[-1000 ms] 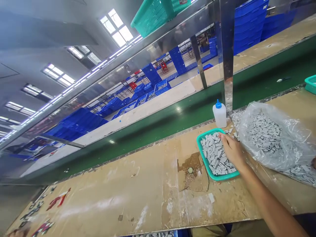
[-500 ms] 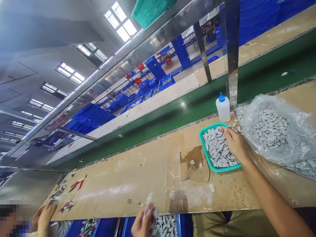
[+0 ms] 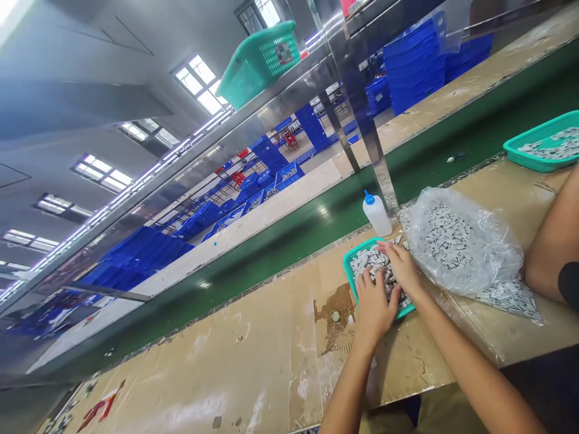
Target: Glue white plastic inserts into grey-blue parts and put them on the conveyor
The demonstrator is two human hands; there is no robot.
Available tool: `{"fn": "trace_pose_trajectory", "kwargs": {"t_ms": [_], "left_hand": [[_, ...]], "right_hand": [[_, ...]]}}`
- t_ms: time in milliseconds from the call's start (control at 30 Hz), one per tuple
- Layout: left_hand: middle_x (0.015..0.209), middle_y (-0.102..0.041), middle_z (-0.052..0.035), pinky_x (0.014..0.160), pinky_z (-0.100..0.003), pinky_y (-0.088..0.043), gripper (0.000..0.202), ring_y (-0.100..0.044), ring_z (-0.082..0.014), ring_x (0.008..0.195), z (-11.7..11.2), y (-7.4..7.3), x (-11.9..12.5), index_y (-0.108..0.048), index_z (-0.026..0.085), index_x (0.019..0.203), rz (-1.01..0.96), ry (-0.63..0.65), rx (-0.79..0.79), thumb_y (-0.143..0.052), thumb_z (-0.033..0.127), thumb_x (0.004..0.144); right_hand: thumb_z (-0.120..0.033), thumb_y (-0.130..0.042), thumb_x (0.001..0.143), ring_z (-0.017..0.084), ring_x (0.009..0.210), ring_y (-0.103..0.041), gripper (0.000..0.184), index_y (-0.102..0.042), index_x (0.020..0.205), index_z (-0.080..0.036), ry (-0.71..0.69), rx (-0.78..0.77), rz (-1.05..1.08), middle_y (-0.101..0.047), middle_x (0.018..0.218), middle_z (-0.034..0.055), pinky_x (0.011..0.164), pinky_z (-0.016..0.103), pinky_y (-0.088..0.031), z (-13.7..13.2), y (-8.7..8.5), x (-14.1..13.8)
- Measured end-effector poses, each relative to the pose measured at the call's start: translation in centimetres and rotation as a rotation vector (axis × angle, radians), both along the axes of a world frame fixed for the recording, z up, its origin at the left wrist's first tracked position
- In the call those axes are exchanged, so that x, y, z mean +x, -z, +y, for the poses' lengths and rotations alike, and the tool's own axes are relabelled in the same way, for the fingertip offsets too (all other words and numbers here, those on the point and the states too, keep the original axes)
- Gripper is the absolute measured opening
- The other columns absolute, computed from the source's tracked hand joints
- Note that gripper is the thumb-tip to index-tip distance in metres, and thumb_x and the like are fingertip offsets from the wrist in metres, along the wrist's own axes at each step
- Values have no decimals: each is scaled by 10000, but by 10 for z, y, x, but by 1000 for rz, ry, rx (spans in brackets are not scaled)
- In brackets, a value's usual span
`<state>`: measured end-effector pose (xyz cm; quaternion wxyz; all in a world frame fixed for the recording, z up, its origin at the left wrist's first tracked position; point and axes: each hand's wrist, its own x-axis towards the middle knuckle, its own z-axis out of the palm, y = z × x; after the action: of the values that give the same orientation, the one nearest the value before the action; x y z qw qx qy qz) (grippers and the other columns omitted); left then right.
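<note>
Small light-grey flat pieces (image 3: 362, 258) fill a green plastic basket (image 3: 348, 269) on the cardboard-covered bench. My left hand (image 3: 374, 304) lies over the near part of these pieces, its fingers spread. Beside it, my right hand (image 3: 404, 271) reaches across the basket's right side with fingers stretched toward the far rim. Both hands touch the heap, and part of it is hidden under them. Just behind the basket stands a white squeeze bottle (image 3: 377, 216) with a blue cap.
A clear plastic bag (image 3: 486, 247) of similar pieces lies right of the basket. Another green basket (image 3: 543, 154) and a person's arm (image 3: 554, 232) are at far right. Beyond the bench runs a green belt (image 3: 271, 241). A metal post (image 3: 368, 132) rises behind the bottle. Red parts (image 3: 102, 407) lie far left.
My left hand has come up from the bench's front edge, where it held a clump of pieces, into the basket. My right hand stays at the basket. The view has swung right.
</note>
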<state>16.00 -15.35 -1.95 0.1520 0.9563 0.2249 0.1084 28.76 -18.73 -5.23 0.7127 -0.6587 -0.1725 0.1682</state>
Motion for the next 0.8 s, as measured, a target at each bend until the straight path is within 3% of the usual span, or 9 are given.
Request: {"fn": "trace_pose_trajectory", "kwargs": {"t_ms": [133, 267, 367, 467, 633, 800], "left_hand": [[1618, -237, -67, 1196, -554, -229, 579, -191, -301, 1498, -5, -7, -22, -333, 378, 1493, 94, 90, -135, -369, 593, 956], [1669, -19, -12, 1231, -583, -21, 607, 37, -279, 1539, -1, -7, -22, -228, 362, 1545, 107, 48, -162, -279, 578, 980], [1664, -30, -40, 1238, -549, 30, 669, 48, -243, 1537, 10, -2, -6, -169, 263, 1570, 119, 76, -194, -259, 572, 984], [1655, -97, -55, 1243, -537, 25, 689, 11, -243, 1537, 22, 0, 14, -222, 208, 1559, 103, 74, -156, -300, 569, 977], [1647, -152, -28, 1229, -592, -9, 637, 14, -291, 1536, 27, -1, 31, -360, 259, 1507, 78, -47, -147, -389, 568, 951], [1648, -156, -35, 1215, -616, 5, 638, 28, -319, 1532, 23, -1, 18, -393, 302, 1490, 61, -55, -188, -395, 615, 934]], "right_hand": [[-508, -497, 909, 276, 1126, -643, 418, -736, 1085, -213, -32, 26, 42, -733, 1115, 99, 1076, 446, -414, -3, -6, -1], [-514, -606, 844, 279, 1201, -605, 346, -767, 989, -244, -115, 105, 114, -721, 1166, 75, 1133, 449, -366, -6, -10, 0], [-571, -621, 817, 280, 1214, -606, 401, -764, 979, -233, -173, 210, 209, -720, 1174, 79, 1134, 463, -384, -5, -8, 2], [-614, -614, 800, 277, 1236, -596, 463, -747, 989, -213, -156, 331, 297, -722, 1168, 93, 1138, 461, -395, -4, -3, 5], [-561, -578, 848, 241, 1320, -526, 366, -737, 1021, -281, -83, 477, 336, -693, 1246, 33, 1182, 429, -337, -7, -1, 9], [-460, -596, 876, 258, 1305, -538, 243, -758, 999, -328, -96, 498, 302, -722, 1174, 13, 1164, 448, -334, -7, -4, 6]]}}
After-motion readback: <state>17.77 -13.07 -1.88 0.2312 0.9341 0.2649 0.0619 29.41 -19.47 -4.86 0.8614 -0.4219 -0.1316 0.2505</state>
